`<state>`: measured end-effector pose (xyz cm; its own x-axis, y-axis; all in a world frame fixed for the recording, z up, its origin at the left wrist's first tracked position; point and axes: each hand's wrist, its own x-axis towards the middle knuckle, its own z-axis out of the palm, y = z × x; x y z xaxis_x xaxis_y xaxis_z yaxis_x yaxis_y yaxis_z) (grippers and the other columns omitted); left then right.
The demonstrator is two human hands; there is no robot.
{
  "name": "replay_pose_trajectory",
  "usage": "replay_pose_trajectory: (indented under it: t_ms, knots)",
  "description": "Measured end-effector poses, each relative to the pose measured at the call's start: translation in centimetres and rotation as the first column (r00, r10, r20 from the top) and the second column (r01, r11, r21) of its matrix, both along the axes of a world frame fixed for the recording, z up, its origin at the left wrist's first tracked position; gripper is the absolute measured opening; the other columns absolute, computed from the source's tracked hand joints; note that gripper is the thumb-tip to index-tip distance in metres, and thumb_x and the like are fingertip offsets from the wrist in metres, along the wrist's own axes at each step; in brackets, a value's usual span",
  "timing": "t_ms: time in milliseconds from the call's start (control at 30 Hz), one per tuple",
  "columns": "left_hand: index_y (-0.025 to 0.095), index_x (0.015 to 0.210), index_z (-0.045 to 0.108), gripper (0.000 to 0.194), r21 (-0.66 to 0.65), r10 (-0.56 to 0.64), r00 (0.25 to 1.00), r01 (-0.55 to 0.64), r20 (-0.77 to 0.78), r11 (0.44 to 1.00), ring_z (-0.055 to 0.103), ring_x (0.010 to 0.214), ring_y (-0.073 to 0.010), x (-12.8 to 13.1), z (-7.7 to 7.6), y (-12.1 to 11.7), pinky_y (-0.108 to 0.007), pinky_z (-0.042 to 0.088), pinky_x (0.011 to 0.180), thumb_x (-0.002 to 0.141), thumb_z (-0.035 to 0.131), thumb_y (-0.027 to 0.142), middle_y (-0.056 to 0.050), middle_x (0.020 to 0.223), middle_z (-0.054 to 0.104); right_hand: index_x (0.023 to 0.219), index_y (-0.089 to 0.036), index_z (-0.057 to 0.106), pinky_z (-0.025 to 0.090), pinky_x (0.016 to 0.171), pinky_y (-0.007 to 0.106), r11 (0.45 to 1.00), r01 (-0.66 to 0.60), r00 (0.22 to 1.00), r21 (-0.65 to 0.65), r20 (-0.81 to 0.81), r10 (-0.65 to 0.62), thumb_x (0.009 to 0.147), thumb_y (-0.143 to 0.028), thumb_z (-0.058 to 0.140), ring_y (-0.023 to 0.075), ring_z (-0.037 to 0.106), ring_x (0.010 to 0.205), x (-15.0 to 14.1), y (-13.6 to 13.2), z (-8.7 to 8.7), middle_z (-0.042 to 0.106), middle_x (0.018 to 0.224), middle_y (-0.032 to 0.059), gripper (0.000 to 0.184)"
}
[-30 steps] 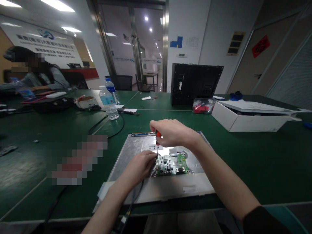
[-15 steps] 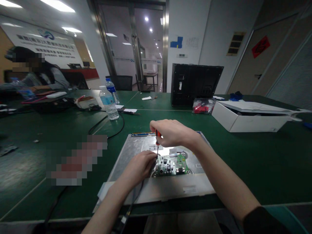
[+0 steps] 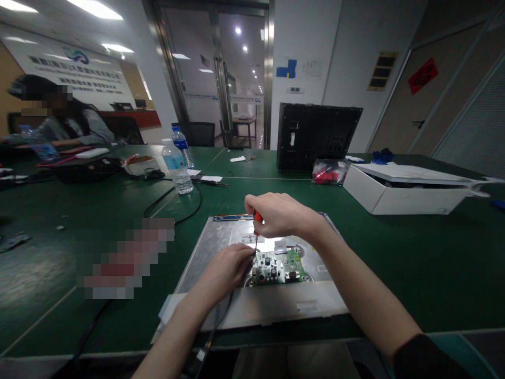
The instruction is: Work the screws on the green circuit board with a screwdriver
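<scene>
Screwdriver (image 3: 258, 216), red and black, stands near upright with its tip at the upper left corner of the green circuit board (image 3: 278, 267), its handle clasped in your right hand (image 3: 282, 213). Your left hand (image 3: 232, 262) is apart from the right, fingertips just beside the tip; whether they grip anything cannot be told. The board lies on a silvery metal panel (image 3: 209, 243) on the green table (image 3: 410, 273), with a black monitor (image 3: 317, 137) beyond and a white box (image 3: 418, 201) to the right.
</scene>
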<state>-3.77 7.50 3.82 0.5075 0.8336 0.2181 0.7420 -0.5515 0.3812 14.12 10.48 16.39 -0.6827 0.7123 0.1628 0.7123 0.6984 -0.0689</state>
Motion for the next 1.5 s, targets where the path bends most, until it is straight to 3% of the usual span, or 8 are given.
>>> replay_pose_trajectory:
  t_ms: [300,533,667,933,1133,1233,1333,1500]
  knots:
    - [0.017,0.101,0.071,0.029,-0.003,-0.002,1.000,0.002,0.006,1.000,0.065,0.096,-0.0242,0.02,0.05,0.00,-0.033,0.050,0.084,0.088,0.045,0.015,-0.012,0.105,0.071,0.090,-0.021,0.058,0.022,0.053,0.028,0.996,0.062,0.998,0.072,0.021,-0.064,0.085,-0.044,0.055,0.0175,0.058,0.071,-0.18,0.51,-0.18,0.066,0.081,0.0046,0.024]
    - [0.018,0.102,0.071,0.029,-0.006,-0.001,1.000,0.001,0.017,1.000,0.065,0.097,-0.0235,0.09,0.07,-0.09,-0.033,0.049,0.085,0.088,0.045,0.015,-0.011,0.105,0.071,0.100,-0.020,0.055,0.023,0.053,0.028,1.000,0.010,1.000,-0.004,0.011,-0.009,0.075,-0.025,0.056,0.0177,0.058,0.075,0.08,-0.03,0.03,0.068,0.093,0.0052,0.025]
    - [0.018,0.102,0.071,0.030,-0.010,0.002,1.000,-0.002,0.024,1.000,0.065,0.097,-0.0234,0.11,0.17,-0.13,-0.033,0.049,0.084,0.089,0.045,0.016,-0.011,0.106,0.071,0.101,-0.019,0.055,0.023,0.053,0.028,1.000,0.016,1.000,0.012,0.014,-0.016,0.080,-0.022,0.051,0.0174,0.058,0.074,-0.11,-0.07,0.08,0.068,0.091,0.0058,0.021]
    - [0.019,0.102,0.071,0.029,0.006,0.002,1.000,-0.002,-0.001,1.000,0.065,0.097,-0.0238,-0.01,-0.03,-0.16,-0.032,0.049,0.084,0.089,0.045,0.016,-0.010,0.107,0.071,0.094,-0.021,0.064,0.026,0.055,0.027,0.993,0.075,0.997,0.087,0.029,-0.078,0.085,-0.042,0.056,0.0192,0.061,0.074,-0.43,0.46,-0.12,0.068,0.082,0.0057,0.024]
    - [0.018,0.100,0.071,0.028,-0.004,0.004,1.000,-0.004,0.005,1.000,0.066,0.095,-0.0233,0.14,0.16,-0.18,-0.032,0.050,0.083,0.088,0.046,0.013,-0.010,0.105,0.071,0.078,-0.020,0.069,0.028,0.055,0.028,0.987,0.111,0.993,0.114,0.017,-0.114,0.087,-0.055,0.050,0.0202,0.062,0.073,-0.70,0.47,-0.26,0.068,0.077,0.0081,0.041]
    - [0.018,0.099,0.071,0.028,0.016,0.009,1.000,-0.008,-0.008,1.000,0.066,0.095,-0.0235,0.18,0.24,-0.18,-0.031,0.050,0.083,0.087,0.047,0.013,-0.010,0.104,0.071,0.085,-0.019,0.066,0.028,0.055,0.027,0.996,0.044,0.999,0.078,-0.009,-0.043,0.084,-0.048,0.055,0.0191,0.061,0.075,-0.48,0.13,-0.16,0.070,0.085,0.0068,0.031]
    - [0.018,0.098,0.071,0.027,0.013,0.010,1.000,-0.010,-0.023,1.000,0.066,0.095,-0.0237,0.16,0.25,-0.20,-0.031,0.050,0.083,0.087,0.047,0.013,-0.010,0.104,0.071,0.094,-0.018,0.060,0.026,0.054,0.027,0.999,-0.017,0.999,0.040,-0.039,0.019,0.079,-0.030,0.056,0.0179,0.060,0.078,-0.27,-0.16,-0.08,0.069,0.095,0.0060,0.019]
    - [0.017,0.101,0.071,0.028,-0.021,0.008,0.999,-0.008,-0.031,1.000,0.065,0.097,-0.0253,0.17,0.28,-0.20,-0.034,0.050,0.084,0.089,0.045,0.015,-0.011,0.106,0.071,0.101,-0.020,0.057,0.024,0.053,0.027,0.999,0.029,1.000,0.035,-0.004,-0.029,0.082,-0.024,0.051,0.0173,0.060,0.073,-0.45,0.00,-0.16,0.069,0.089,0.0049,0.020]
